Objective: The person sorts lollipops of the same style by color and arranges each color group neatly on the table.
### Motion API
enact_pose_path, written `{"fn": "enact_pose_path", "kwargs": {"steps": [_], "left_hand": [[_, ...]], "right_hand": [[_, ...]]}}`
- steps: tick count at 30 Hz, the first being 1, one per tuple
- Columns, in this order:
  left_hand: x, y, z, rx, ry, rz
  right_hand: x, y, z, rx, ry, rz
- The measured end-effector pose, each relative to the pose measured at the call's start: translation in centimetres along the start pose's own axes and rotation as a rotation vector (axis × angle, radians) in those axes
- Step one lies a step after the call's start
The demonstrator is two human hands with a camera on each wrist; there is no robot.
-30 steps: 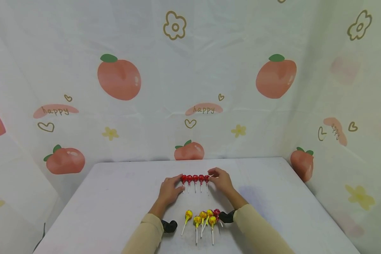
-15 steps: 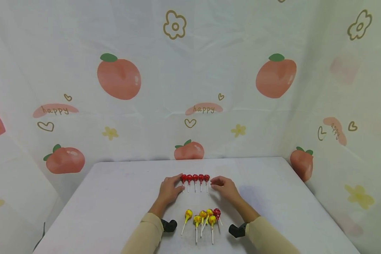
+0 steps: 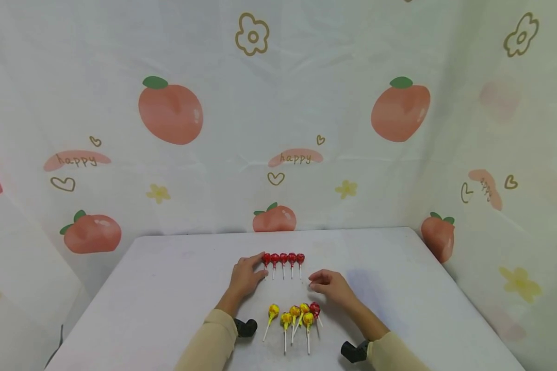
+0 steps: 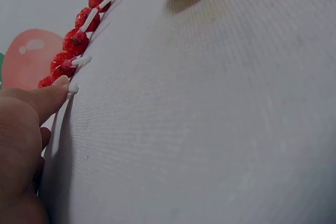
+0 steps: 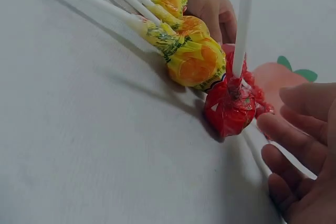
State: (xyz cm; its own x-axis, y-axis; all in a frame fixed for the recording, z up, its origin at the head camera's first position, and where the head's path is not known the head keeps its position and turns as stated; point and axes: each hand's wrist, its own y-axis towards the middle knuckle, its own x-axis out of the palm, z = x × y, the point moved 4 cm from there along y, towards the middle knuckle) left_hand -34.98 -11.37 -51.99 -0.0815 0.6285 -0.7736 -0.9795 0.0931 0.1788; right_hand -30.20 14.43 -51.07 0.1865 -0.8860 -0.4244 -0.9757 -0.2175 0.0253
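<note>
Several red lollipops (image 3: 283, 257) lie side by side in a row, sticks toward the near edge. My left hand (image 3: 245, 278) rests at the row's left end, index finger by the top of the leftmost head and thumb beside its stick; in the left wrist view the left hand (image 4: 23, 129) partly covers that end lollipop. Holding nothing, my right hand (image 3: 334, 286) is below and right of the row, fingers loosely bent. Nearer lie several yellow lollipops (image 3: 285, 319) and one red lollipop (image 3: 314, 308). The right wrist view shows the right hand (image 5: 304, 150) beside red candy (image 5: 230, 109).
Black wrist devices sit by both sleeves, the left device (image 3: 246, 328) left of the yellow lollipops and the right device (image 3: 354, 352) to their right. Behind the white table (image 3: 167, 288) hangs a curtain (image 3: 278, 103) printed with fruit.
My right hand has left the right end of the red row and moved toward the near edge and slightly right. The left hand stays at the left end.
</note>
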Motion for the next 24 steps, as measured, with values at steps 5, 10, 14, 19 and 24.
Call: {"fn": "enact_pose_path", "kwargs": {"steps": [5, 10, 14, 19, 24], "left_hand": [[0.0, -0.1, 0.1, 0.003, -0.005, 0.003], [-0.1, -0.2, 0.1, -0.005, -0.004, -0.001], [-0.1, -0.1, 0.1, -0.005, 0.001, 0.001], [0.1, 0.0, 0.0, -0.004, -0.002, -0.001], [0.2, 0.0, -0.2, -0.012, -0.003, 0.001]], "right_hand": [[-0.2, -0.9, 0.1, -0.008, -0.017, -0.093], [-0.1, -1.6, 0.2, -0.017, 0.030, -0.212], [0.0, -1.8, 0.2, -0.027, 0.039, -0.272], [0.0, -2.0, 0.2, -0.040, 0.023, -0.304], [0.0, -2.1, 0.2, -0.019, 0.011, -0.310]]}}
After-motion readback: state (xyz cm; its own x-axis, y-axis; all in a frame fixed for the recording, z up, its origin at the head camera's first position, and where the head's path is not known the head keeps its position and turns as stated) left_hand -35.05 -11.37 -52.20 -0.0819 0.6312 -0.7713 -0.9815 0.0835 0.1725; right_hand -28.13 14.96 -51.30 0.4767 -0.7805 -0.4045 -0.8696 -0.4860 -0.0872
